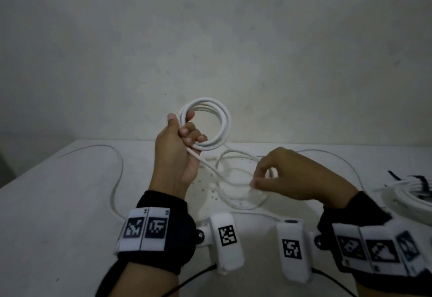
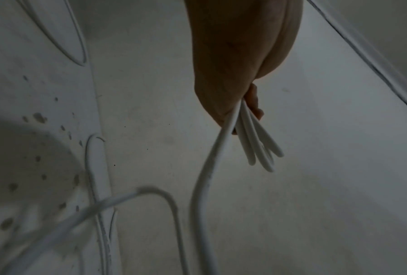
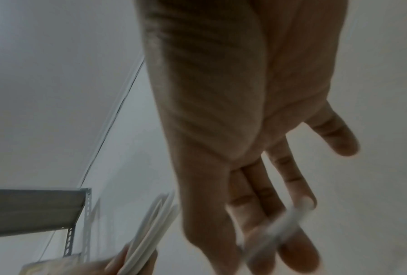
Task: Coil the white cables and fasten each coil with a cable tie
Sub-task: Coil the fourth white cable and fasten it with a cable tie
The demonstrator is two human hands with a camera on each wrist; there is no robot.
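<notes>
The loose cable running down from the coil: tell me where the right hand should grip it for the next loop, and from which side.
Grip the loose cable on its taut straight run just below the coil that the left hand holds, coming in from the right, likely easiest. Lower down it curls on the table, where the right hand now pinches it.

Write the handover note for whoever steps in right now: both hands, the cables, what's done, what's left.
Left hand: grips the half-wound coil, raised above the table.
Right hand: pinches the loose tail of the same cable, low over the table.
Done: several loops wound; one finished bundle with a black tie lies at the right edge.
Left: wind in the slack lying on the table, tie this coil, then coil the other loose cable.
</notes>
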